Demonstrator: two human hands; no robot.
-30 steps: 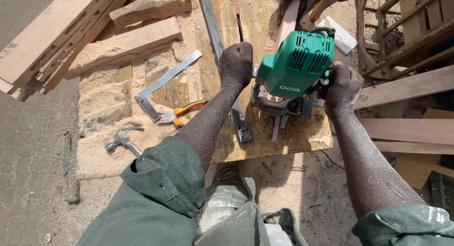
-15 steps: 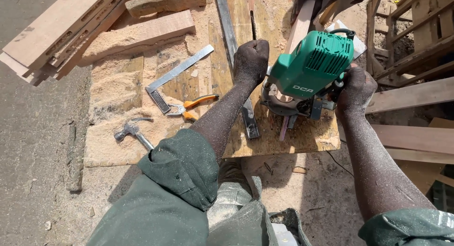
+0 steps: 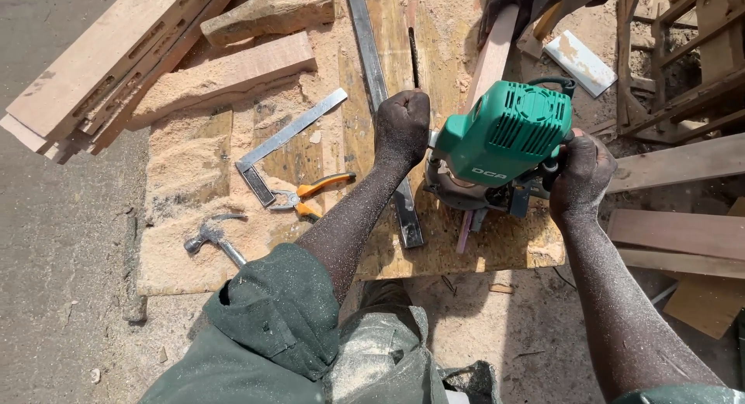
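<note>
A green router [image 3: 503, 144] is held upright on a narrow wood strip [image 3: 490, 58] lying on the sawdust-covered board [image 3: 497, 249]. Judging by the thick sawdust, some cutting appears done, though most of the strip beyond the router looks uncut; how much is left cannot be told. The left hand [image 3: 402, 124] is clenched around the router's left handle and the right hand [image 3: 580, 175] is closed on the right one, with a metal bar [image 3: 380, 93] just beside the left fist.

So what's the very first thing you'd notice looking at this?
The big green router in the middle, gripped by the left hand and right hand, both dusted with sawdust. Left of it lie a metal square, orange-handled pliers and a hammer on the sawdusty board.
</note>
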